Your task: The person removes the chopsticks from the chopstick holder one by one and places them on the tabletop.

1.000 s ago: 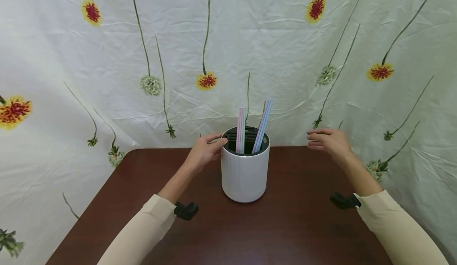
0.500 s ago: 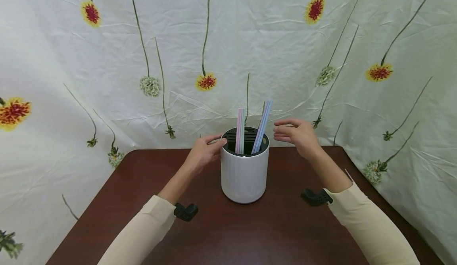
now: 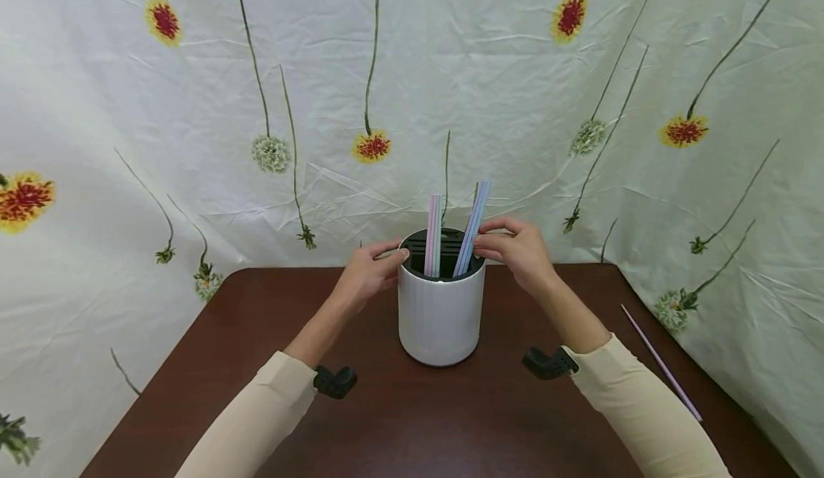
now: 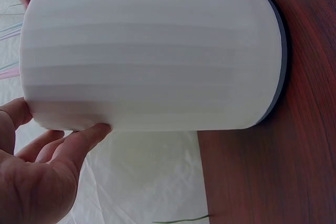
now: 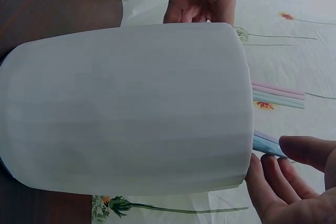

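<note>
A white cylindrical holder (image 3: 440, 320) with a dark slotted insert (image 3: 417, 247) stands upright on the table. Two bundles of thin pastel straws rise from it: pink and green straws (image 3: 434, 235) on the left, blue and purple straws (image 3: 473, 227) on the right. My left hand (image 3: 370, 277) holds the holder's left side near the top, thumb at the rim. In the left wrist view its fingertips (image 4: 100, 129) lie along the white wall. My right hand (image 3: 518, 252) pinches the blue and purple straws just above the rim; the right wrist view shows its thumb (image 5: 302, 148) over them.
One purple straw (image 3: 663, 363) lies on the brown table (image 3: 450, 428) near its right edge, beside my right sleeve. A white cloth (image 3: 412, 70) printed with flowers hangs behind the table and along its sides.
My right hand has moved left from beyond the holder's right side to the blue and purple straws. The loose purple straw has come into view. My left hand and the holder stay put.
</note>
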A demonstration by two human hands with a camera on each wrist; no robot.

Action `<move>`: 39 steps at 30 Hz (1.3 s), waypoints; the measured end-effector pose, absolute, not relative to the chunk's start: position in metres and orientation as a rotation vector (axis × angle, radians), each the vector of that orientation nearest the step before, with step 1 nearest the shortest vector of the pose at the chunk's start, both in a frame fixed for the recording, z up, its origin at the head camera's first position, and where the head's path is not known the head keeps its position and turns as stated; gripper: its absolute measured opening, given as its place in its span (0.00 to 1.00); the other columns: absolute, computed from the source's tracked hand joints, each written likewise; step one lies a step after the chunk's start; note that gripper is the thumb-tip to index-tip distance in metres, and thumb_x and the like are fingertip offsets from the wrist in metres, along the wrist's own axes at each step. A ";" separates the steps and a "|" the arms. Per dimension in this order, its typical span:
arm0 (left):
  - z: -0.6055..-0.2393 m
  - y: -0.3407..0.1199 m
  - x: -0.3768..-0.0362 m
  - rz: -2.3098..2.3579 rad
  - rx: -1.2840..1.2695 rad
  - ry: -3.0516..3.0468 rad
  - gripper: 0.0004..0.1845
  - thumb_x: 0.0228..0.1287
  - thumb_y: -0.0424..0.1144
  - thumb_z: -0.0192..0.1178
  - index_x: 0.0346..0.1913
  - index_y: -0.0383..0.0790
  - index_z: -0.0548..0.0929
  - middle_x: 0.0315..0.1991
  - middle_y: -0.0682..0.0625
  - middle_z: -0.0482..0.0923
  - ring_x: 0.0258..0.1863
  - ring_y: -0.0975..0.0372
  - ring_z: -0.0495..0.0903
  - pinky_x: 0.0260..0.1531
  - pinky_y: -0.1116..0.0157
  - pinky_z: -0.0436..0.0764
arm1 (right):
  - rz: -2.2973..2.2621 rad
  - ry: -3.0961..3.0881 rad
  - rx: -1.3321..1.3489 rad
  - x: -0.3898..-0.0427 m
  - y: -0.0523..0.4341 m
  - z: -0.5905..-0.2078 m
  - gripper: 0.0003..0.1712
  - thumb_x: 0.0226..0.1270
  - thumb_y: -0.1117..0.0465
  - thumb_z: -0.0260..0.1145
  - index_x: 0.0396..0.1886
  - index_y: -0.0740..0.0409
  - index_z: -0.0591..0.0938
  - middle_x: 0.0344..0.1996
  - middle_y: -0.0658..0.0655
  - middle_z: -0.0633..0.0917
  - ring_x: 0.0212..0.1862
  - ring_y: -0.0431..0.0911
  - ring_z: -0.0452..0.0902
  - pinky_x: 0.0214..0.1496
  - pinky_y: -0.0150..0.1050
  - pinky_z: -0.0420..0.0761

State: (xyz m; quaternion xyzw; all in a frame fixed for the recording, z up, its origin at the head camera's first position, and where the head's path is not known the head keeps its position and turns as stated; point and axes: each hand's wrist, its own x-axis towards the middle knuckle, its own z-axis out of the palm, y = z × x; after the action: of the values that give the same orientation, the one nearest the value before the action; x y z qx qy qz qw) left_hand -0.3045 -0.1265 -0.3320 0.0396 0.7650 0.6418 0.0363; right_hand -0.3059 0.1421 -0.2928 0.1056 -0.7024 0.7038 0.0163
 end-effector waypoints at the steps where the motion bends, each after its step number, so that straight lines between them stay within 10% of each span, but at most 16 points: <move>1: -0.332 -0.126 -0.305 1.972 0.120 2.350 0.28 0.73 0.46 0.62 0.73 0.45 0.73 0.72 0.43 0.70 0.67 0.51 0.76 0.64 0.49 0.78 | 2.181 -2.187 0.329 -0.306 0.142 -0.293 0.17 0.67 0.70 0.69 0.52 0.75 0.79 0.33 0.50 0.89 0.38 0.42 0.89 0.50 0.38 0.88; 22: -0.333 -0.127 -0.305 1.979 0.146 2.348 0.29 0.74 0.46 0.62 0.73 0.43 0.73 0.73 0.42 0.69 0.67 0.49 0.76 0.64 0.49 0.77 | 2.086 -2.185 0.247 -0.306 0.134 -0.297 0.13 0.65 0.69 0.71 0.47 0.70 0.81 0.28 0.47 0.89 0.34 0.42 0.88 0.47 0.36 0.88; 39: -0.334 -0.126 -0.305 1.992 0.134 2.329 0.28 0.74 0.46 0.62 0.73 0.45 0.74 0.72 0.43 0.71 0.67 0.51 0.76 0.65 0.48 0.76 | 2.218 -1.798 0.368 -0.298 0.165 -0.215 0.09 0.64 0.72 0.71 0.43 0.68 0.82 0.29 0.55 0.90 0.32 0.47 0.89 0.43 0.40 0.90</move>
State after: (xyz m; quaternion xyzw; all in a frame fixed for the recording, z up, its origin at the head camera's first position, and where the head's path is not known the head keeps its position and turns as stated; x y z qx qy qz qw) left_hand -0.3053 -0.1264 -0.3340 0.0437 0.7587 0.6489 0.0370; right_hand -0.2983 0.1649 -0.2153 0.1269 -0.6191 0.7638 0.1313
